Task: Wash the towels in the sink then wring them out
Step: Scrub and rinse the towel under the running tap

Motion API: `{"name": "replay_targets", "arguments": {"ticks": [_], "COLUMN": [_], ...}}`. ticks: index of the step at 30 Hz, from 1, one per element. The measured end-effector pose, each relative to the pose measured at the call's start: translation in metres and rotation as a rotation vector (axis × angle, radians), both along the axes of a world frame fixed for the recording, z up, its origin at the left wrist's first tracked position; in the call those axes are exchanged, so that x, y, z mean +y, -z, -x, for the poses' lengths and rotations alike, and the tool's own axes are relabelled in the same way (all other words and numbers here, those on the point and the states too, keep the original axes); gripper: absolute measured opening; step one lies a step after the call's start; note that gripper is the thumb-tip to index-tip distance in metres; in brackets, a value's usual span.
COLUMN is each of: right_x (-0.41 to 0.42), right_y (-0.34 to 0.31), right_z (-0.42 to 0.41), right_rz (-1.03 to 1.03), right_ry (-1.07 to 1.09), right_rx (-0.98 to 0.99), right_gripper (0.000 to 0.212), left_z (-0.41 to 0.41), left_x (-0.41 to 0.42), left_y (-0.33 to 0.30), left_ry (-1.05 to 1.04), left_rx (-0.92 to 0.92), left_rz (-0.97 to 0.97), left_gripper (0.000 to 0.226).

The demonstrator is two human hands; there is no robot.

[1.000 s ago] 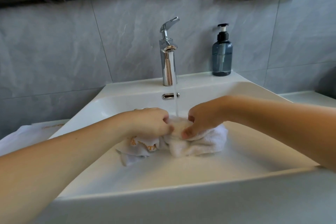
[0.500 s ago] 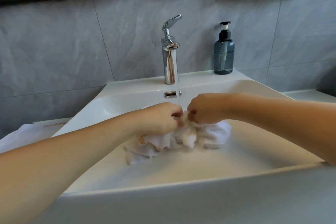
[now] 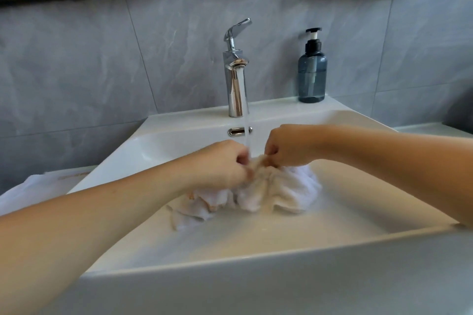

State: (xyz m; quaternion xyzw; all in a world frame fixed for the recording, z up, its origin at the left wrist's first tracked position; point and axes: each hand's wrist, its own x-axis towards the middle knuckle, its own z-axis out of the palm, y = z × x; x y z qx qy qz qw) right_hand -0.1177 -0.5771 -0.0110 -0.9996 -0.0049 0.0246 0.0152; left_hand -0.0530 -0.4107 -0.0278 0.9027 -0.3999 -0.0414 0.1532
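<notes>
Towel (image 3: pixel 271 192): white, bunched wet in sink (image 3: pixel 332 212), under faucet (image 3: pixel 236 79) stream.
Left hand (image 3: pixel 220 163): fingers curled, pinching towel's top.
Right hand (image 3: pixel 289 146): curled, pinching same fold, close beside left.

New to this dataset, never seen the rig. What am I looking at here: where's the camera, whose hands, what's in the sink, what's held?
There is no robot: a person wears one wide-angle camera on the head, looking forward and down, so the arms enter from the bottom. The left hand and right hand each grip a bunched white towel inside the white sink. Water runs from the chrome faucet onto the cloth between the hands. A blue soap dispenser stands on the back ledge. More white cloth lies left of the basin.
</notes>
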Motion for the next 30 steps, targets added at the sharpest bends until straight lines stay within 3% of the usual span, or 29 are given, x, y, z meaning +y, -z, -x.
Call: {"name": "replay_targets", "arguments": {"ticks": [2, 5, 6, 9, 10, 13, 14, 17, 21, 24, 25, 26, 28, 30], "right_x": [0.005, 0.014, 0.012, 0.007, 0.008, 0.013, 0.011, 0.008, 0.011, 0.007, 0.006, 0.005, 0.006, 0.007], "right_y": [0.003, 0.004, 0.003, 0.004, 0.005, 0.004, 0.002, 0.002, 0.002, 0.0, 0.002, 0.003, 0.004, -0.001], "right_z": [0.0, 0.0, 0.0, -0.001, -0.001, 0.0, 0.0, 0.0, -0.001, 0.0, -0.002, -0.002, -0.002, 0.004], "right_rz": [0.037, -0.049, -0.026, 0.046, 0.042, -0.107, -0.089, 0.026, -0.094, 0.137, 0.179, 0.185, 0.133, -0.036], "right_ry": [-0.009, -0.075, -0.064, 0.014, -0.009, -0.067, -0.066, -0.011, -0.061, -0.032, 0.001, 0.022, 0.02, 0.02], "right_rx": [-0.032, -0.05, -0.052, -0.079, -0.084, -0.057, -0.054, -0.078, -0.071, -0.063, -0.062, -0.062, -0.081, -0.091], "right_gripper": [0.036, 0.04, 0.038, 0.028, 0.029, 0.037, 0.036, 0.03, 0.042, 0.032, 0.029, 0.028, 0.025, 0.024], "left_z": [0.002, -0.008, -0.008, 0.005, 0.005, -0.002, -0.001, 0.006, -0.008, 0.0, 0.003, 0.001, -0.005, -0.005], "left_x": [0.001, 0.007, 0.006, 0.002, 0.003, 0.008, 0.006, 0.0, 0.007, 0.006, 0.006, 0.007, 0.011, 0.013], "left_y": [0.0, -0.002, -0.002, -0.003, -0.004, -0.002, -0.001, -0.001, -0.006, -0.006, -0.008, -0.008, -0.007, -0.003], "left_ry": [0.01, -0.076, -0.072, 0.054, 0.046, -0.078, -0.075, 0.03, -0.088, 0.054, 0.076, 0.068, -0.014, -0.033], "left_rx": [0.084, -0.173, -0.149, 0.154, 0.146, -0.25, -0.246, 0.087, -0.174, 0.206, 0.227, 0.136, -0.273, -0.542], "left_rz": [0.043, -0.008, -0.009, 0.039, 0.039, -0.072, -0.063, 0.058, -0.025, -0.008, -0.001, -0.023, -0.138, -0.133], "left_gripper": [0.022, 0.019, 0.017, 0.019, 0.019, 0.017, 0.016, 0.014, 0.016, 0.028, 0.027, 0.025, 0.015, 0.008]}}
